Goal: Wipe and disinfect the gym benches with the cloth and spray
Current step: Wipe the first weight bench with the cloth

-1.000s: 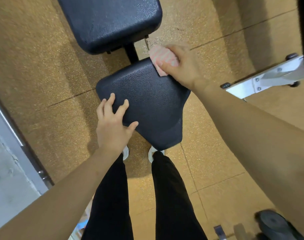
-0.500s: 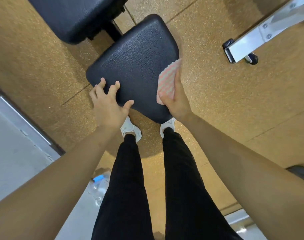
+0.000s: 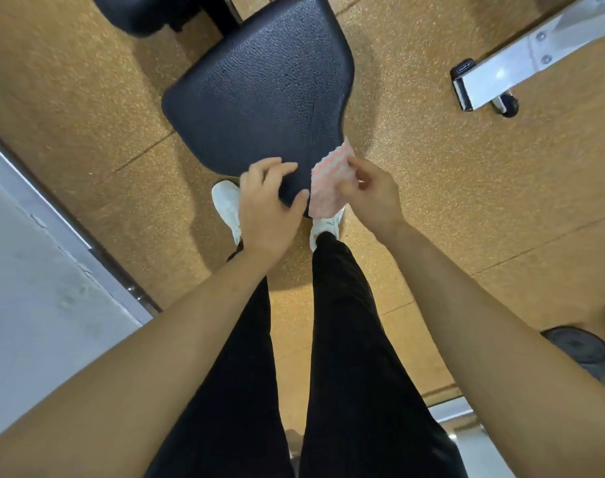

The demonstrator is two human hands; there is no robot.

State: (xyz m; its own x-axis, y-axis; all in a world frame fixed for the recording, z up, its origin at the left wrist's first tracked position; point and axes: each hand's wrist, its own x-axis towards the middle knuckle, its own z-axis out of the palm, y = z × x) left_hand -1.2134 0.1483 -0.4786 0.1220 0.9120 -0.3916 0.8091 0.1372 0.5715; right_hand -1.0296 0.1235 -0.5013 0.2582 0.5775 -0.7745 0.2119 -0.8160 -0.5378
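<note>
Right hand point(image 3: 373, 198) pinches the pink-and-white cloth point(image 3: 330, 182) at the near right corner of the black bench point(image 3: 259, 94) pad, fingers closed on the fabric. Left hand point(image 3: 268, 205) hovers over the pad's near edge, fingers loosely curled, holding nothing. White shoes point(image 3: 227, 208) stand below the pad; a metal frame point(image 3: 522, 63) lies right of it. No legible writing.

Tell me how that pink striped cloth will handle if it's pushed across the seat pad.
The cloth hangs bent from the right hand, so it is probably floppy and light. On the pebbled seat pad it would likely bunch up unless pressed flat.
</note>
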